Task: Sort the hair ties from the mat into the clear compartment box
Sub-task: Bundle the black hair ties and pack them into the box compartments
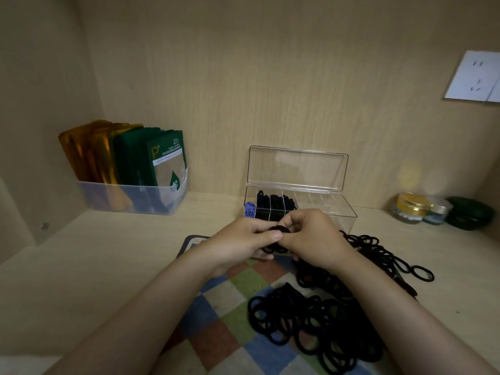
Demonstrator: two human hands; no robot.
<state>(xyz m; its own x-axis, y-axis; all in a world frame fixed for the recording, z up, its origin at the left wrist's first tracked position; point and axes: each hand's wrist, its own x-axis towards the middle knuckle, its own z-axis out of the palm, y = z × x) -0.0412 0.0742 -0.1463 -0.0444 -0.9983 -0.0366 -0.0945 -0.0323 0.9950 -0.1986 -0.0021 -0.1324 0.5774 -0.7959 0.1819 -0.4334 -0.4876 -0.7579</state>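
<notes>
Head view. Black hair ties [319,328] are heaped nearest the camera on the checkered mat [235,299], with more strewn toward the right edge. Above the mat, a small bunch of ties [280,230] is pinched between the left hand [243,243] and the right hand [313,239], both closed around it just in front of the clear compartment box [322,209]. The lid is seen raised; the left compartments are filled with black ties, one with blue ties [250,209], while the right ones appear empty. The ties are judged light, soft and stretchy, prone to tangling; they are best pinched anywhere along the loop.
</notes>
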